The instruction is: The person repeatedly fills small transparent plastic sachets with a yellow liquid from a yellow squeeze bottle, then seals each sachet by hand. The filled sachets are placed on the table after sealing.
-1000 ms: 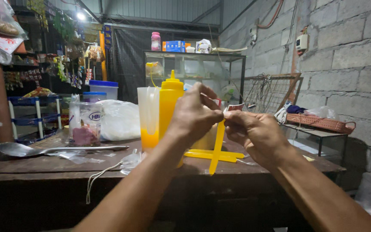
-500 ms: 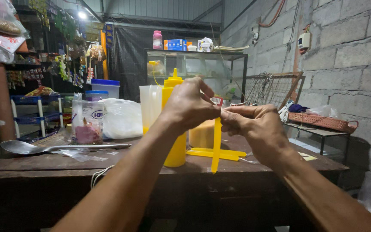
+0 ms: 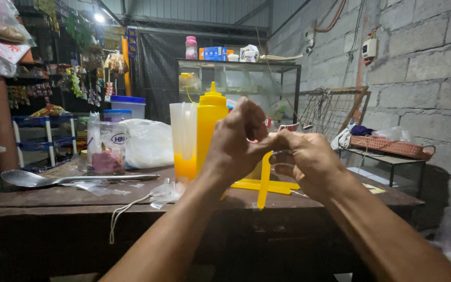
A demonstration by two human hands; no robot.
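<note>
My left hand (image 3: pixel 234 142) and my right hand (image 3: pixel 305 159) meet fingertip to fingertip above the wooden table (image 3: pixel 53 201). Both pinch the top of a yellow strip (image 3: pixel 263 185), which hangs straight down between them. What else the fingers hold is hidden. More flat yellow strips (image 3: pixel 275 186) lie on the table just behind. A yellow squeeze bottle (image 3: pixel 211 125) and a tall plastic cup (image 3: pixel 184 143) with orange liquid at its bottom stand right behind my left hand.
A metal ladle (image 3: pixel 32 179), a jar with pink contents (image 3: pixel 106 151) and a white plastic bag (image 3: pixel 150 142) sit on the table's left. Loose string (image 3: pixel 126 211) hangs over its front edge. Behind stand a glass cabinet (image 3: pixel 246 83), a wicker tray (image 3: pixel 390 147) and a block wall.
My hands have drawn together from slightly apart to fingertips touching. The yellow strip still hangs between them.
</note>
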